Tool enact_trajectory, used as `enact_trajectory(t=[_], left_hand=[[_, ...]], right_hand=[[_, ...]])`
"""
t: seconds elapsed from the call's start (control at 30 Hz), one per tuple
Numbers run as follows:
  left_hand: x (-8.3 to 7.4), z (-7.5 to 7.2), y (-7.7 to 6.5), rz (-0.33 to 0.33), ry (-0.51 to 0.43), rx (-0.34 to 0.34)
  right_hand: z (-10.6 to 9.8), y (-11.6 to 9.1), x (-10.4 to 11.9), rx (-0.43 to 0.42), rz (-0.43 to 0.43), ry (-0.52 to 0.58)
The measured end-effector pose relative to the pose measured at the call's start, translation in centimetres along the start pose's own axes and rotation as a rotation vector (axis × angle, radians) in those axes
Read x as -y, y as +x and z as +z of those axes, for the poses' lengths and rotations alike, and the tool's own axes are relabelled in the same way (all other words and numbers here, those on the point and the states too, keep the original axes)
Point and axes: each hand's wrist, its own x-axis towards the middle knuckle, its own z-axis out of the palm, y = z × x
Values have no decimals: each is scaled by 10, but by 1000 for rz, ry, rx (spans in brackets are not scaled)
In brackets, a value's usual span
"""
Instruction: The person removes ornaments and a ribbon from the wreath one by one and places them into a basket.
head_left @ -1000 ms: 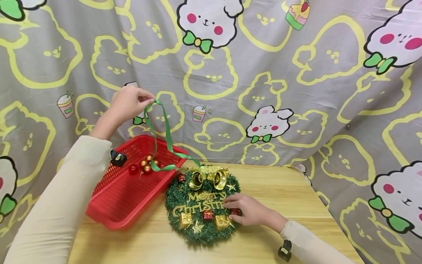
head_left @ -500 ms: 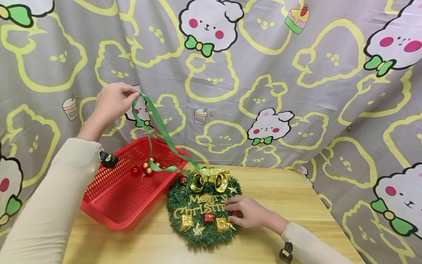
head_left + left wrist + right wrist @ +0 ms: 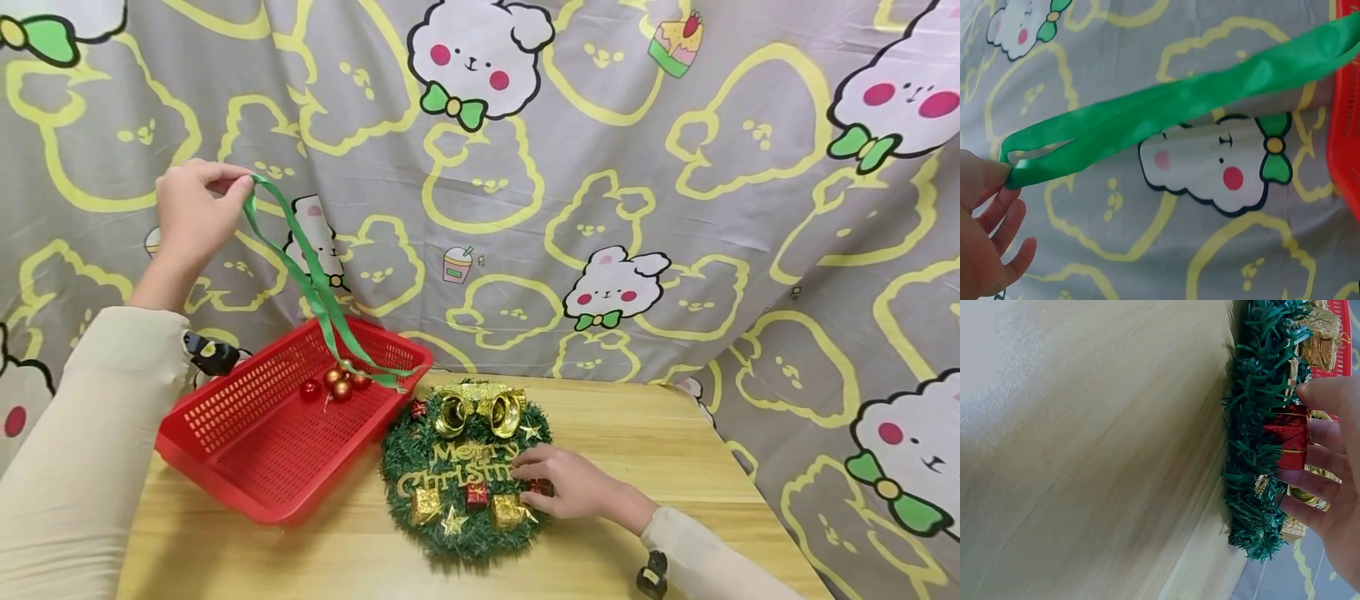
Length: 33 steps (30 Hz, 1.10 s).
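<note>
My left hand [image 3: 197, 207] is raised high at the left and pinches one end of a long green ribbon [image 3: 321, 300] between thumb and forefinger. The doubled ribbon [image 3: 1166, 112] slopes down to the right, and its lower part hangs over the red basket and its right rim. A green Christmas wreath [image 3: 457, 543] lies flat on the table, with gold bells [image 3: 505, 414], gold "Merry Christmas" lettering, stars and small wrapped gift boxes on it. My right hand [image 3: 573, 485] rests on the wreath's right side, its spread fingers touching around a red gift box [image 3: 1291, 439].
A red plastic basket [image 3: 273, 504] stands left of the wreath, close to it. Inside lie several copper-coloured balls [image 3: 341, 389] and a shiny red ball [image 3: 310, 389]. Behind the wooden table [image 3: 637, 433] hangs a grey patterned curtain [image 3: 487, 242].
My left hand has moved left and up with the ribbon, whose lower part has slid from the wreath's top to the basket rim. The right hand stays on the wreath.
</note>
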Motion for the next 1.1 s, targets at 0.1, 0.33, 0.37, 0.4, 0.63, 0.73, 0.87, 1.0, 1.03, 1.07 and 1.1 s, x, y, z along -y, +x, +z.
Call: enact_trajectory(t=[0.1, 0.33, 0.37, 0.4, 0.63, 0.73, 0.87, 1.0, 1.03, 1.07, 1.1], left_hand=[[0, -5, 3, 0, 13, -2], [-6, -15, 6, 36, 53, 36], [-7, -17, 6, 37, 55, 48], [-8, -19, 7, 37, 59, 59], [-8, -30, 11, 79, 123, 69], [-7, -39, 14, 63, 141, 53], [-4, -53, 17, 24, 153, 3], [-1, -62, 18, -10, 160, -29], [0, -64, 18, -16, 168, -22], [2, -65, 17, -20, 169, -8], [3, -66, 16, -18, 173, 13]], right_hand=[[-1, 0, 0, 1, 8, 1], [0, -2, -2, -6, 5, 1], [0, -2, -2, -7, 4, 1], [0, -2, -3, -9, 3, 0], [1, -1, -4, -4, 10, -11], [1, 0, -3, 5, 22, -6], [0, 1, -2, 0, 19, -5], [1, 1, -1, -14, 2, -10], [1, 1, -1, -17, -2, -9], [1, 1, -1, -20, -4, -9], [2, 1, -1, -21, -3, -9]])
